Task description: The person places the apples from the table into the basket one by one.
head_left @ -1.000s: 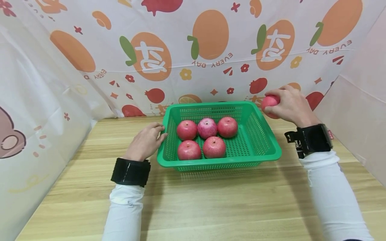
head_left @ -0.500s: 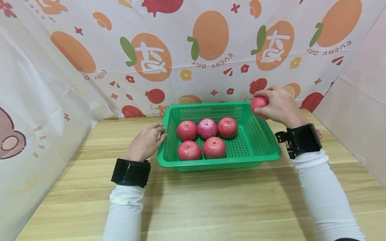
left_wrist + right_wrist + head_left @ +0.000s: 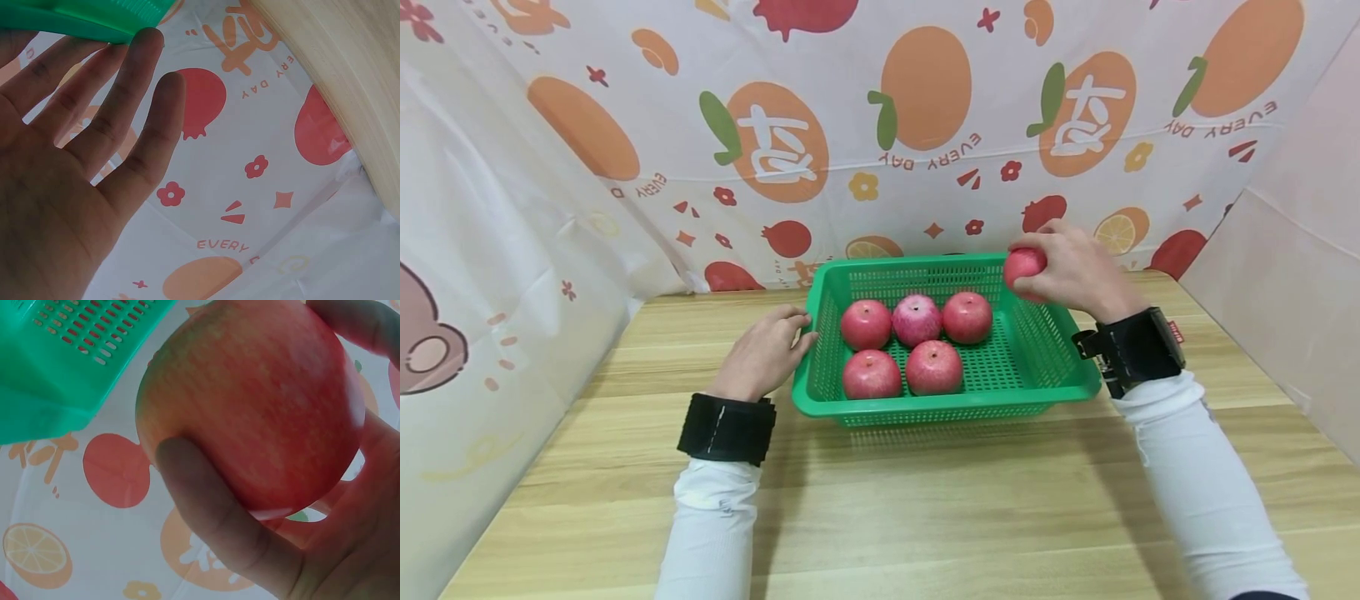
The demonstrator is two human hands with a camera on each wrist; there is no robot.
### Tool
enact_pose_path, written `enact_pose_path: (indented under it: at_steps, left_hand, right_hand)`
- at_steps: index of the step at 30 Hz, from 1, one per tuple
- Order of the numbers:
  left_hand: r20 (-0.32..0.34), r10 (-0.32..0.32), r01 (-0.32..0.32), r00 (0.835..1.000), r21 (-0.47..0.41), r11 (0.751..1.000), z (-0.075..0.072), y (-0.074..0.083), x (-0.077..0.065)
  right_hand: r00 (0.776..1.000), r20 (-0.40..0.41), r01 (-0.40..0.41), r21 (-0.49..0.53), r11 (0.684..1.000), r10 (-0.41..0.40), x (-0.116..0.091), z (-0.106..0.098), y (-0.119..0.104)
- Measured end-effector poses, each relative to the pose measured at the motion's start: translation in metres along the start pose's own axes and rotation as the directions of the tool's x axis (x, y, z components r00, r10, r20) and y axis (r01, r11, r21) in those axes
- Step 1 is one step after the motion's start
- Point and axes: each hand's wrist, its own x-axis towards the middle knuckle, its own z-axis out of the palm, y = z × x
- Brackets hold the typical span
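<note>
My right hand (image 3: 1075,268) grips a red apple (image 3: 1024,272) over the back right corner of a green plastic basket (image 3: 940,408). In the right wrist view the thumb lies across the near side of this apple (image 3: 250,406), while other fingers wrap its far side. Several more red apples sit in the basket, such as a darker pinkish one (image 3: 916,320) in the back row and another (image 3: 934,367) in front. At the basket's left rim rests my left hand (image 3: 762,354), its fingers fairly straight; the left wrist view has the fingertips right at the green edge (image 3: 69,22).
The basket stands on a light wooden table (image 3: 970,517). Behind it hangs a white curtain (image 3: 850,225) printed with fruit, and pale sheeting (image 3: 1292,292) closes off the right side. The basket's right end has bare mesh floor (image 3: 996,362).
My right hand has carried the apple leftward, from beyond the basket's right edge to above its back right corner. The left hand and the basket have stayed in place.
</note>
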Motion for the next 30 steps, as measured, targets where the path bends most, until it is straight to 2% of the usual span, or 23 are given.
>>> enact_pose_path:
  at_steps: [9, 18, 30]
  left_hand:
    - [0.016, -0.018, 0.018, 1.000, -0.015, 1.000, -0.001, 0.001, 0.002]
    - [0.015, -0.008, 0.008, 1.000, -0.011, 1.000, 0.000, 0.000, 0.002]
    - [0.009, -0.003, 0.003, 1.000, -0.011, 1.000, 0.002, -0.001, 0.002]
  right_hand:
    - [0.998, 0.050, 0.040, 0.008, 0.999, -0.040, 0.002, 0.008, -0.003]
    - [0.993, 0.107, 0.040, 0.044, 0.998, -0.044, 0.002, 0.015, -0.005]
    - [0.987, 0.153, 0.043, 0.027, 0.999, -0.047, 0.005, 0.024, -0.008]
